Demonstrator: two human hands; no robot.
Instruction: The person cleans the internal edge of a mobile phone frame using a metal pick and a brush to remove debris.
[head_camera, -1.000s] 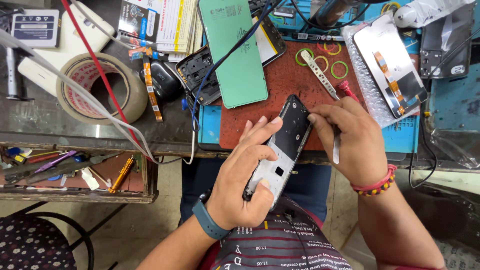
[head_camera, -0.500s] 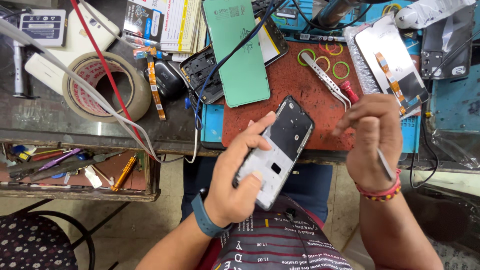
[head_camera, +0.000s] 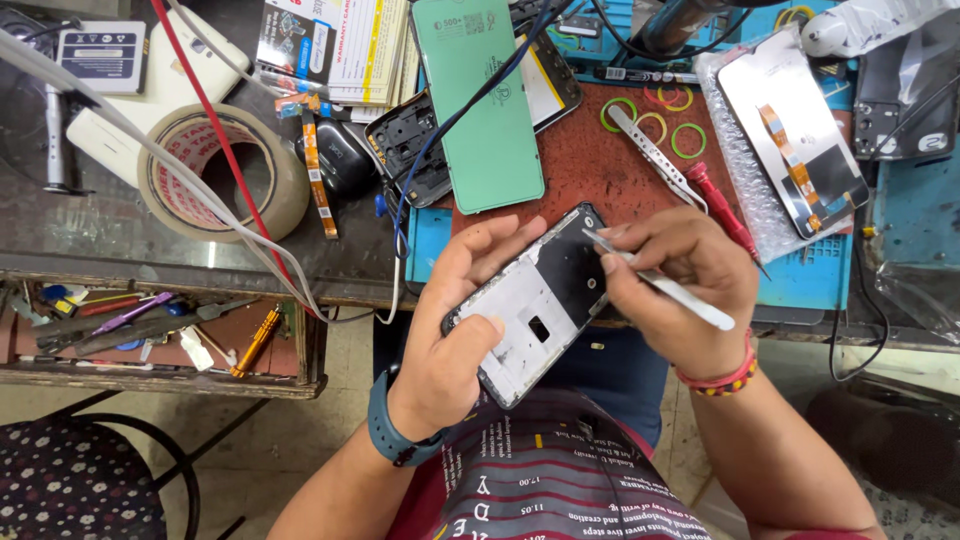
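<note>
My left hand (head_camera: 455, 325) grips an opened phone frame (head_camera: 535, 300), tilted over my lap at the bench's front edge, its bare inner side facing up. My right hand (head_camera: 690, 285) holds a pair of metal tweezers (head_camera: 655, 283), whose tip touches the upper part of the frame. A wristband sits on my left wrist and beaded bracelets on my right.
On the red mat (head_camera: 590, 170) lie a green phone back cover (head_camera: 478, 100), a second pair of tweezers (head_camera: 650, 150), a red screwdriver (head_camera: 725, 215) and rubber bands. A screen panel (head_camera: 800, 150) lies at right, a tape roll (head_camera: 225, 170) at left, a tool tray (head_camera: 160, 330) below it.
My right hand came back from the right and set the tweezer tip on the frame. My left hand tilted the frame slightly and kept its hold.
</note>
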